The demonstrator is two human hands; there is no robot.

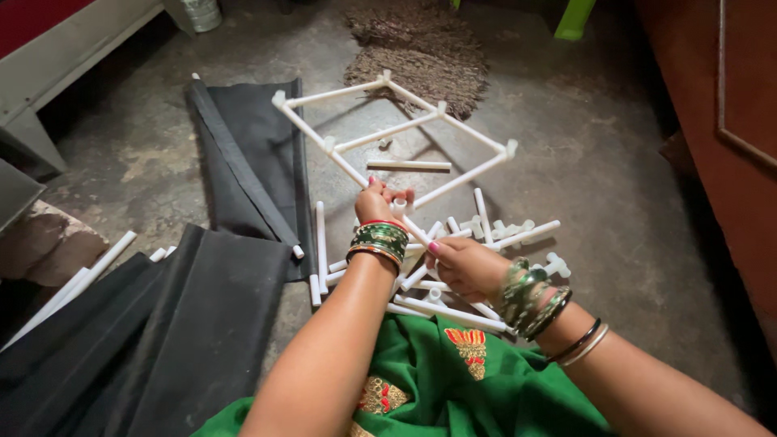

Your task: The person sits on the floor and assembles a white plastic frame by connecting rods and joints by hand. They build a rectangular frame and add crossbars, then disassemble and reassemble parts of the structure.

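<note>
A frame of white plastic tubes (pixel 388 133) joined by white connectors lies tilted on the floor in front of me. My left hand (pixel 379 202) grips the frame's near corner joint. My right hand (pixel 465 267) holds a white tube that runs up toward that same corner. Both wrists wear green and red bangles. Under my hands lies a heap of loose white tubes and connectors (pixel 486 231). A green garment with embroidered patches (pixel 453 380) covers my lap.
Black fabric panels (pixel 251 162) lie at the left, with more folded black cloth (pixel 162 332) nearer me and white tubes (pixel 89 271) beside it. A brown shaggy mat (pixel 425 48) lies at the back. A wooden cabinet (pixel 728 121) stands at the right.
</note>
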